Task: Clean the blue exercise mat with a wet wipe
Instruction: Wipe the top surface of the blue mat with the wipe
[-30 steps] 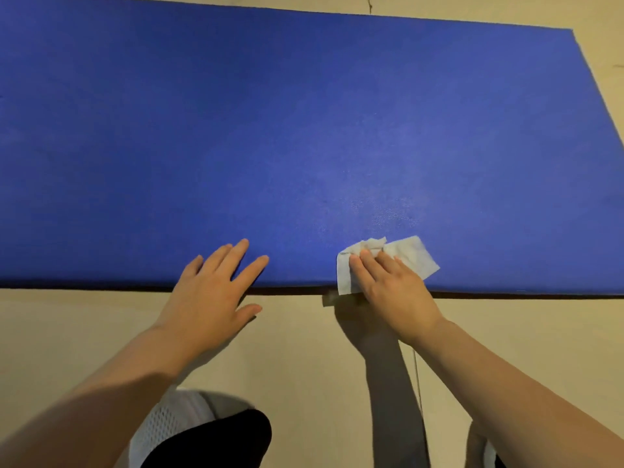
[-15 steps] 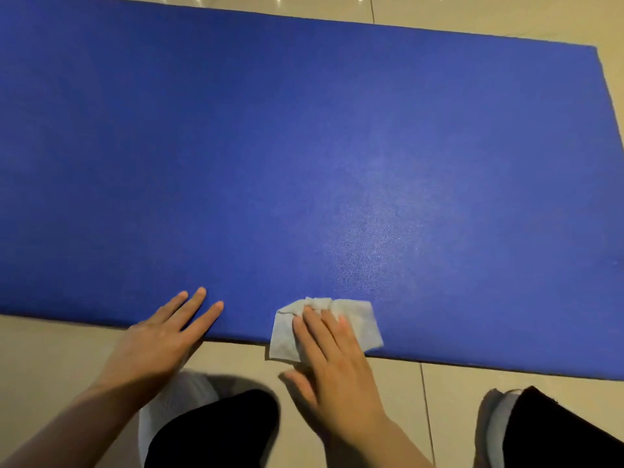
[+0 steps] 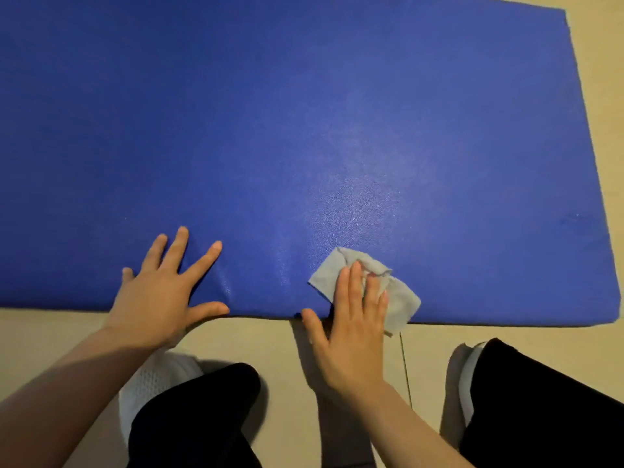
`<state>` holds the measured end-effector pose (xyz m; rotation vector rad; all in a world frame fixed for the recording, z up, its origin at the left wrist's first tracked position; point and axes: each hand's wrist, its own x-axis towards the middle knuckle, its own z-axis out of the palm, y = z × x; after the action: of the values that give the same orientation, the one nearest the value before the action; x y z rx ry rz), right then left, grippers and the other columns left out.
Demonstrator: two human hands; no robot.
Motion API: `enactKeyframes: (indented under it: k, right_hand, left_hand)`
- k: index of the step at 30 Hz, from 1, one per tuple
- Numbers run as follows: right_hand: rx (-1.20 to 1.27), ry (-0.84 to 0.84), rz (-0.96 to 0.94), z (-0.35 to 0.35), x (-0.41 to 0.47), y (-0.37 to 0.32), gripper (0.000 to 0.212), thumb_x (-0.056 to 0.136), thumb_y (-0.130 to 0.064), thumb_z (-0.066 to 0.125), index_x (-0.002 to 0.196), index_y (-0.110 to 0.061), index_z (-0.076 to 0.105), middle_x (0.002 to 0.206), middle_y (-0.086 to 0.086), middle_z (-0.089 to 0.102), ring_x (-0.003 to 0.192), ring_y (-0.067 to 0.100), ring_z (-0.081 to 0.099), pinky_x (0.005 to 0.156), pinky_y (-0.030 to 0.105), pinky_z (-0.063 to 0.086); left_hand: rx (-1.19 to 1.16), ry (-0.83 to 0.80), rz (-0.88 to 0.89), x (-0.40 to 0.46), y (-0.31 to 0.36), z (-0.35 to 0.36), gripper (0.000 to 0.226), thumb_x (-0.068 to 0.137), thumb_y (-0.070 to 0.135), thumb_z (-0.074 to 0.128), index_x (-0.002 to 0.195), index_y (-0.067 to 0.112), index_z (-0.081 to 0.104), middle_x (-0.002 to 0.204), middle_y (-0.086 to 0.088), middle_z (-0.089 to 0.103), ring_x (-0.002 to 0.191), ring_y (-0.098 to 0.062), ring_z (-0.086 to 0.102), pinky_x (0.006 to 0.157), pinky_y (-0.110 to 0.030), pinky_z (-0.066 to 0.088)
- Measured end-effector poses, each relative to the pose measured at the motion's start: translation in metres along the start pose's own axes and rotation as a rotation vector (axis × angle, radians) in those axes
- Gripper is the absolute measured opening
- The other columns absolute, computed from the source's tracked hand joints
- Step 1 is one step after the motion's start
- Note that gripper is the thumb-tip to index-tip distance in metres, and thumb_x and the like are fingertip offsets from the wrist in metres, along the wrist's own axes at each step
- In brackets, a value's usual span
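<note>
1. One blue exercise mat (image 3: 304, 130), flat on the floor (image 3: 40, 332), filling most of the view: a thick rectangular slab with a fine pebbled grain, catching a soft sheen near its middle.
2. Far right corner of the mat in view, near edge running left to right just in front of the knees.
3. One wet wipe (image 3: 398, 298), pale grey-white, thin and crumpled, bunched into folds at its far end, lying on the mat's near edge, right of centre, one corner hanging just over the edge.
4. Right hand (image 3: 351, 332) pressing flat on the wipe, fingers straight and close together, thumb out to the left at the mat's edge. Grip: none curled round it, only flat pressure from above.
5. Left hand (image 3: 158, 298) planted on the mat to the left, well apart from the wipe, fingers splayed wide, thumb along the near edge. Holding nothing, just bracing; a small dent creasing the mat beside the forefinger.
6. Two hands, two bare forearms.
7. Smooth beige tiled floor, one thin dark grout line running near of the wipe.
8. Two legs in black trousers (image 3: 189, 417) at the near edge, two white shoes (image 3: 152, 383) showing, the left one with a mesh weave.
</note>
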<state>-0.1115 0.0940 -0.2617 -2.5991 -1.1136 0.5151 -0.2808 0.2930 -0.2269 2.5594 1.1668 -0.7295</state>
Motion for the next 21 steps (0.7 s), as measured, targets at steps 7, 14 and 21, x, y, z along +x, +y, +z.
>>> enactKeyframes:
  k: [7, 14, 21]
  right_hand:
    - [-0.075, -0.115, -0.513, 0.009, 0.011, -0.007, 0.07, 0.095, -0.055, 0.041, 0.151, -0.015, 0.036, 0.161, 0.0, 0.024, 0.15, 0.023, 0.014, 0.12, 0.044, 0.011]
    - [-0.187, 0.002, -0.09, -0.031, 0.055, 0.076, 0.073, 0.096, -0.066, 0.019, 0.155, -0.024, 0.026, 0.162, -0.004, 0.012, 0.149, 0.029, 0.014, 0.12, 0.038, -0.006]
    - [-0.096, -0.075, -0.375, 0.003, 0.035, -0.015, 0.076, 0.092, -0.062, 0.035, 0.149, -0.012, 0.039, 0.159, 0.005, 0.028, 0.147, 0.036, 0.02, 0.118, 0.049, 0.005]
  left_hand:
    - [0.214, -0.137, -0.014, 0.006, 0.019, -0.027, 0.099, 0.075, 0.084, 0.035, 0.151, 0.041, -0.011, 0.162, -0.009, -0.008, 0.149, -0.033, 0.004, 0.091, -0.038, 0.051]
    - [0.21, -0.16, -0.011, 0.008, 0.022, -0.031, 0.097, 0.079, 0.081, 0.037, 0.152, 0.038, -0.012, 0.161, -0.012, -0.013, 0.149, -0.036, 0.001, 0.092, -0.038, 0.05]
    - [0.245, -0.223, -0.078, 0.015, 0.036, -0.031, 0.097, 0.083, 0.071, 0.05, 0.151, 0.026, -0.002, 0.157, -0.024, -0.01, 0.146, -0.046, 0.008, 0.09, -0.037, 0.05]
